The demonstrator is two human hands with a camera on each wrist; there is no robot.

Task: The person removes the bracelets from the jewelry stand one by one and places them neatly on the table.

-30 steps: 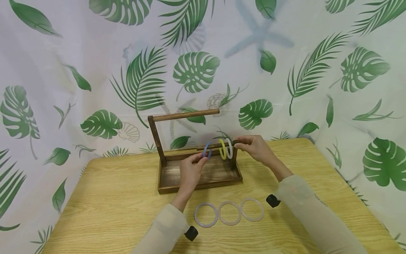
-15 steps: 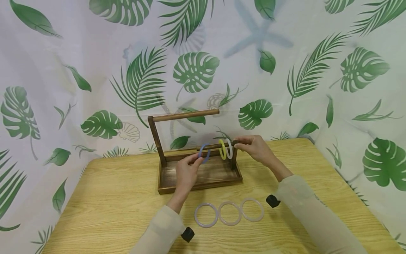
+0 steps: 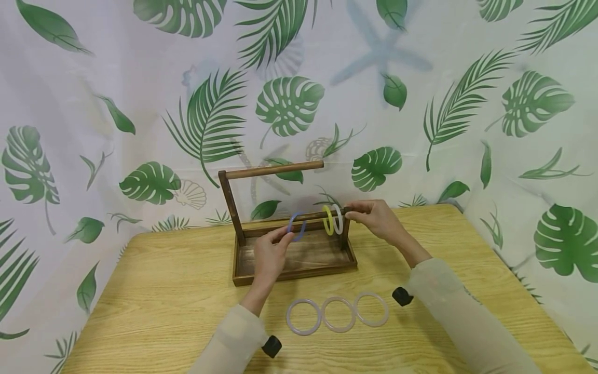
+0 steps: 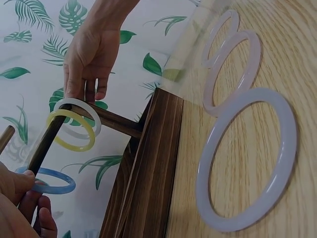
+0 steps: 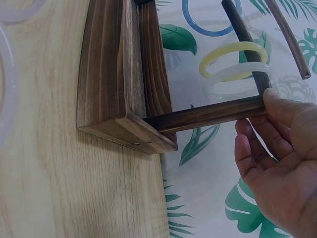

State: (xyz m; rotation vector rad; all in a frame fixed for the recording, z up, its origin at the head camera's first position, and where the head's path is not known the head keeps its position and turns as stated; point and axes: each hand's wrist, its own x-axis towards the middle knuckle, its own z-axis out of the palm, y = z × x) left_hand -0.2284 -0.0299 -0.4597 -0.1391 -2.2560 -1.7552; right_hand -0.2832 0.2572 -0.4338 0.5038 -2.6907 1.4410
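Observation:
My left hand (image 3: 270, 255) pinches a blue bangle (image 4: 58, 189) between thumb and fingers at the free left end of a display stand's lower rod (image 4: 45, 142). The bangle overlaps the rod's tip in the head view. Farther along that rod hang a yellow bangle (image 5: 233, 46) and a white bangle (image 5: 242, 67), side by side near the post. My right hand (image 3: 375, 218) grips the top of the stand's short right post (image 5: 213, 114), thumb on the corner where the rod joins. The dark wooden stand (image 3: 299, 272) has a shallow tray base.
Three pale bangles lie in a row before the stand: a lavender one (image 3: 304, 333), a pinkish one (image 3: 338, 330) and a whitish one (image 3: 372, 324). A higher rod (image 3: 275, 169) extends from the tall left post (image 3: 232, 208). Behind the wooden table (image 3: 163, 301) hangs a leaf-patterned cloth (image 3: 299, 52).
My left hand has drawn the blue bangle leftward along the lower rod to its free end. The right hand, the yellow and white bangles and the stand have stayed put.

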